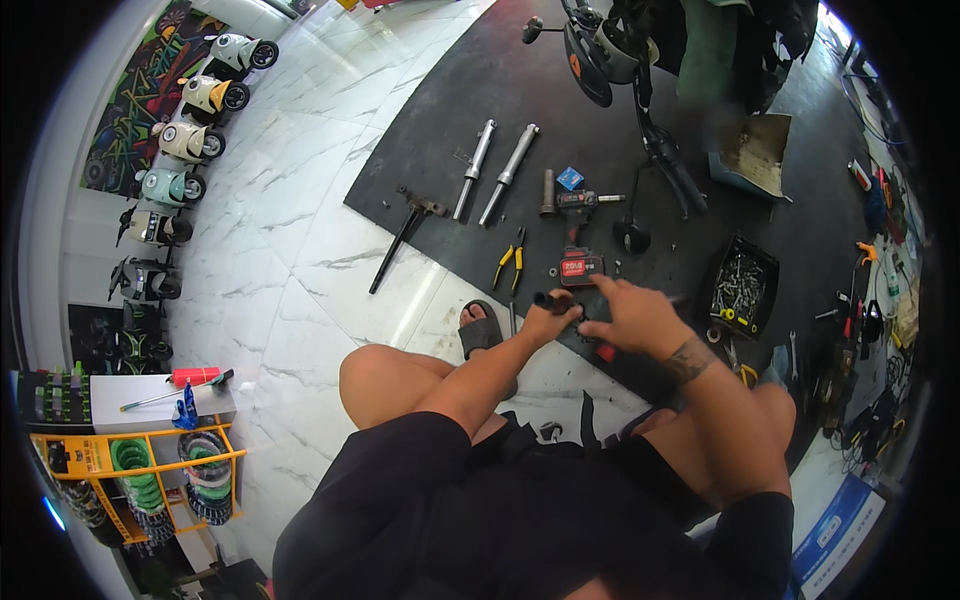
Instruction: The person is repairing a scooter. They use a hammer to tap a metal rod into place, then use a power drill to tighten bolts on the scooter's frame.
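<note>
Head view: person's left hand (550, 322) is closed round a dark rod (545, 300) near the black mat's (405, 155) edge, right hand (640, 318) just beside, fingers curved, grip unclear, power tool (575, 232) and pliers (517, 250) lying beyond.

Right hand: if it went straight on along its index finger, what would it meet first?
By the look of it, the right hand would first meet the battery of the power tool; height is unclear, so it might pass above.
</note>
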A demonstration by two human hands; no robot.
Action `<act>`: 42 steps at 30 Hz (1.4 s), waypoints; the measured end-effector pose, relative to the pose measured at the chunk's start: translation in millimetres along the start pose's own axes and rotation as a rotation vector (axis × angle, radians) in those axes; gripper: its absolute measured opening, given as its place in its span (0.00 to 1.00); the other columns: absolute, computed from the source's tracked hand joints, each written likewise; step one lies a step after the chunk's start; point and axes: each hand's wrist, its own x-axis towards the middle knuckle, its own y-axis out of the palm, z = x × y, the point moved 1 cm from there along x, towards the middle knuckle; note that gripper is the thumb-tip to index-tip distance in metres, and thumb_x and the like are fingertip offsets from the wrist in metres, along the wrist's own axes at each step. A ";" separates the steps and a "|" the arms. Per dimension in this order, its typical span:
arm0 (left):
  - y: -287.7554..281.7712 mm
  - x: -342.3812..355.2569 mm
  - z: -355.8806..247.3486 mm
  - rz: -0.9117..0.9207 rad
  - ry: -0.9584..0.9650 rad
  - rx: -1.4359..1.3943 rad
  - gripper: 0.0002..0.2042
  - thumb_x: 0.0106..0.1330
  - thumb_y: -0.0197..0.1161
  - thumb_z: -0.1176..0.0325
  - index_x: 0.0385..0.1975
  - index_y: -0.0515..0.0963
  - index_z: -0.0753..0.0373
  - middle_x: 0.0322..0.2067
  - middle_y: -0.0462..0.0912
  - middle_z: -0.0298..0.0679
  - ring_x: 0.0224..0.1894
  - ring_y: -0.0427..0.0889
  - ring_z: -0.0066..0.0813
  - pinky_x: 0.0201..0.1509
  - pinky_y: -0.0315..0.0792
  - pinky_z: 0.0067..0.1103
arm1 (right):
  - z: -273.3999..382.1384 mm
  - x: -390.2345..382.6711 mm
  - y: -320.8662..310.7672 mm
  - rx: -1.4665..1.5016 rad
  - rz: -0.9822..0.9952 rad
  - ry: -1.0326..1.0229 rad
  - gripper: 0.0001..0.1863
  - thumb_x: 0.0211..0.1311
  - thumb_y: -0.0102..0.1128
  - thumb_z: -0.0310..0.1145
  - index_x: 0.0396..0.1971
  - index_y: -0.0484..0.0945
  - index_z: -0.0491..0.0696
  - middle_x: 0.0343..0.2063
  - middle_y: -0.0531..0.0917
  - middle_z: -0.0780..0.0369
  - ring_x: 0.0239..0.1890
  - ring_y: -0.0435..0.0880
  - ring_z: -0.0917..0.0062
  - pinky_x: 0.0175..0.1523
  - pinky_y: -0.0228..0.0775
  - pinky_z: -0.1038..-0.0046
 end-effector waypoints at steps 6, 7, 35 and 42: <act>-28.6 15.6 16.5 0.355 -0.010 0.369 0.30 0.57 0.75 0.57 0.62 0.79 0.52 0.55 0.84 0.48 0.58 0.83 0.50 0.64 0.75 0.37 | -4.8 31.8 38.3 0.004 -0.029 -0.152 0.47 0.57 0.70 0.64 0.67 0.70 0.46 0.51 0.83 0.52 0.51 0.86 0.56 0.54 0.80 0.58; -41.3 26.4 22.7 0.440 -0.032 0.520 0.30 0.57 0.75 0.57 0.62 0.79 0.51 0.56 0.84 0.48 0.58 0.83 0.49 0.63 0.75 0.37 | -5.3 38.5 38.9 0.068 -0.074 -0.156 0.45 0.58 0.70 0.64 0.65 0.72 0.46 0.52 0.83 0.53 0.51 0.86 0.56 0.54 0.80 0.58; -177.6 285.4 219.4 -0.001 -0.785 0.167 0.17 0.62 0.76 0.61 0.43 0.86 0.68 0.32 0.86 0.44 0.24 0.80 0.35 0.26 0.74 0.34 | -21.5 105.8 66.3 0.420 0.088 0.162 0.20 0.65 0.70 0.50 0.50 0.86 0.52 0.51 0.87 0.61 0.53 0.86 0.60 0.58 0.78 0.63; -157.4 271.2 213.3 -0.002 -0.717 0.197 0.19 0.63 0.75 0.53 0.40 0.89 0.64 0.32 0.88 0.44 0.25 0.83 0.38 0.30 0.78 0.34 | -24.1 111.0 62.2 0.439 0.109 0.181 0.19 0.62 0.71 0.48 0.48 0.87 0.54 0.48 0.88 0.61 0.52 0.87 0.60 0.58 0.78 0.62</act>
